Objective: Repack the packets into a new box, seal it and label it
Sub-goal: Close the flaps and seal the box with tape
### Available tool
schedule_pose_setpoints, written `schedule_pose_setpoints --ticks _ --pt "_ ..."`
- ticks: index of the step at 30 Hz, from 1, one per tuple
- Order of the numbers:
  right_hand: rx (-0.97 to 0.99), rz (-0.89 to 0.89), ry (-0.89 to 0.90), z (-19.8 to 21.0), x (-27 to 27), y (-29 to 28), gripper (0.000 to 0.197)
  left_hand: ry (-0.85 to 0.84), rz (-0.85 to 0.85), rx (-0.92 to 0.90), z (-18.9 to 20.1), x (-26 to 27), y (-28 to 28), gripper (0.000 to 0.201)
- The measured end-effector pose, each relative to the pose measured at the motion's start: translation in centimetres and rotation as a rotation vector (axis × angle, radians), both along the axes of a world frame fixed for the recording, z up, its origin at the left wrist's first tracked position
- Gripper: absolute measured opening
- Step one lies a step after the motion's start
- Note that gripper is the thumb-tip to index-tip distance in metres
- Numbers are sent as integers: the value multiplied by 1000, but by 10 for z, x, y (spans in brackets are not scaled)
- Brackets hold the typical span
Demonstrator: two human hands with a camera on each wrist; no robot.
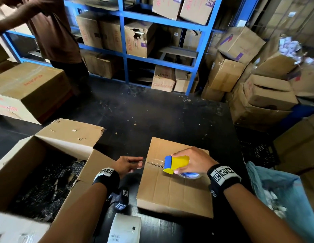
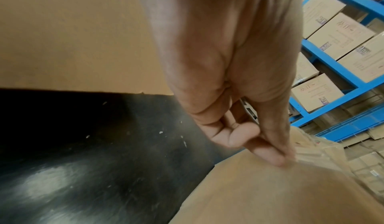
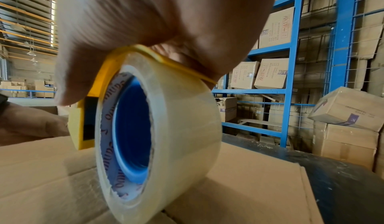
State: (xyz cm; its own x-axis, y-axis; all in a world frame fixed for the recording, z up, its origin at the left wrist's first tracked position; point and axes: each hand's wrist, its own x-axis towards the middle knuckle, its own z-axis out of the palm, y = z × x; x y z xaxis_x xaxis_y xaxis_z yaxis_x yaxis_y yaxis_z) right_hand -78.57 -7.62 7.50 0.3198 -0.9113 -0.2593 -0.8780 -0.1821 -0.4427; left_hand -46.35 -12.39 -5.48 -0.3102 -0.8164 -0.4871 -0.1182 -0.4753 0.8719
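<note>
My right hand [image 1: 193, 160] is clamped over the yellow tape dispenser [image 1: 177, 163] atop the closed cardboard box [image 1: 175, 192] while my left hand [image 1: 129, 163] pinches the clear tape [image 1: 155, 161] (thin, clingy, tear-prone, best held by its end) at that box's left edge.

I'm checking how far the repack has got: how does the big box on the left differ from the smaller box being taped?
The big box stands open, flaps splayed, with dark patterned packets inside; the smaller box is closed, flaps folded flat. Nobody touches the big box; on the smaller box the right hand grips a tape dispenser while the left hand pinches the tape end at its edge. Both are plain brown cardboard on the black table.
</note>
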Motion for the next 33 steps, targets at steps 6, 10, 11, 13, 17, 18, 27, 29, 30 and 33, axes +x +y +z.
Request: schedule_pose_setpoints --ticks 6,10,11,13,17,18,27,29,30,33 --pt "-3 -1 -9 -2 -1 3 76 -125 -128 71 -9 -3 -8 56" --pt "-15 -11 -11 -4 -1 4 76 -487 -185 -54 -22 5 -7 66" --pt "-18 -14 -6 -5 -1 4 77 -437 -127 -106 -23 4 -4 71" --pt "-13 -21 1 -6 -1 4 78 -277 -43 -147 -11 -5 8 78" --pt "-6 -32 16 -6 0 4 80 -36 -138 -155 18 -27 33 38" --pt "-2 -39 14 -5 0 5 79 -86 -194 -149 20 -28 36 50" --pt "1 -64 -6 1 0 9 74 -770 -521 -816 48 -48 41 123" --pt "-2 -49 -7 2 -1 9 72 -917 -690 -913 48 -68 48 132" --pt "-7 -39 1 4 -1 9 72 -964 -719 -928 47 -76 52 134" --pt "-24 -24 36 9 -3 8 72 -1023 -701 -931 39 -93 62 133"
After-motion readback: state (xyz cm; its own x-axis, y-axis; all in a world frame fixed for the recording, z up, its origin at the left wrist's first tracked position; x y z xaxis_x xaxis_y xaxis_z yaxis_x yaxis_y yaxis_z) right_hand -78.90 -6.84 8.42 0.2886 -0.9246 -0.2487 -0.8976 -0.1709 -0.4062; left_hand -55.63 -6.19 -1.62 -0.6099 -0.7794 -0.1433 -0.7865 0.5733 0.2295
